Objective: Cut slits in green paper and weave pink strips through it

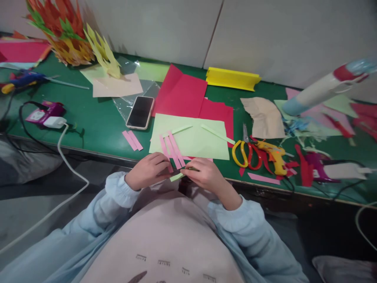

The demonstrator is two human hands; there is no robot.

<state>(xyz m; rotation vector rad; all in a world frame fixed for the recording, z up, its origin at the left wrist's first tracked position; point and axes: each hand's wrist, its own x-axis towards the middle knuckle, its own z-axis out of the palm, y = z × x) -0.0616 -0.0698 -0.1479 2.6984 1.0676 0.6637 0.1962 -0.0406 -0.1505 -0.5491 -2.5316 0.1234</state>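
Note:
Just past the table's front edge, my right hand pinches a light green paper strip that shows between my two hands. My left hand is closed, its fingertips meeting the right ones at the strip; the exact contact is partly hidden. Several pink paper strips lie side by side just beyond the fingers, over a light green paper sheet. Thin green strips rest on that sheet. Two short pink strips lie to the left on the green table.
A phone and red paper lie behind. Scissors, a yellow glue gun and a purple power socket crowd the right. A blue glue gun, a corded socket and paper flames occupy the left.

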